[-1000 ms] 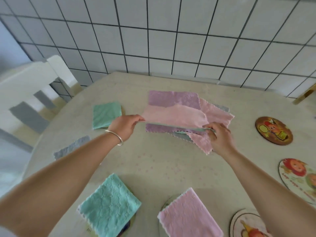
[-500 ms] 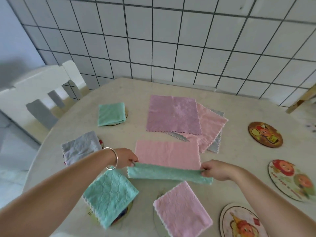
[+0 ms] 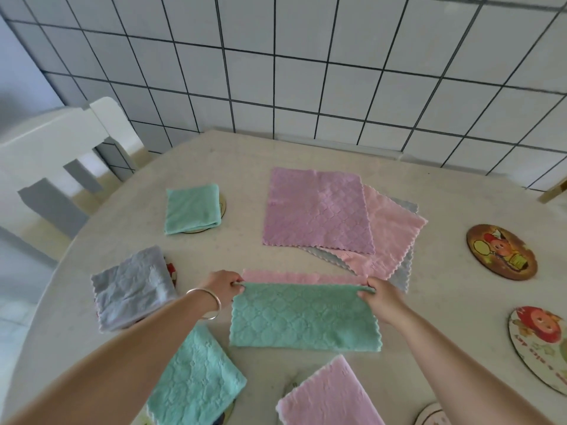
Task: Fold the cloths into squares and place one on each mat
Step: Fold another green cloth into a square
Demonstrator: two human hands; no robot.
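A cloth, teal on one side and pink on the other [image 3: 303,319], lies folded in half in front of me, teal side up, with a pink strip showing along its far edge. My left hand [image 3: 222,288] pinches its far left corner and my right hand [image 3: 382,297] pinches its far right corner. Folded squares rest on mats around it: a teal cloth [image 3: 192,209] at far left, a grey cloth [image 3: 132,289] at left, a teal cloth [image 3: 193,378] near left, a pink cloth [image 3: 329,397] near centre. A pile of unfolded cloths, purple on top [image 3: 319,211], lies beyond.
Bare round picture mats lie at the right: one at the far right [image 3: 501,251], one at the right edge [image 3: 540,348], one at the bottom [image 3: 432,415]. A white chair [image 3: 52,167] stands at the left. The round table [image 3: 245,154] meets a tiled wall behind.
The two-sided cloth came off the pile toward me and was laid pink side up. Its near edge was then folded away from me to the far edge, leaving the teal side up.
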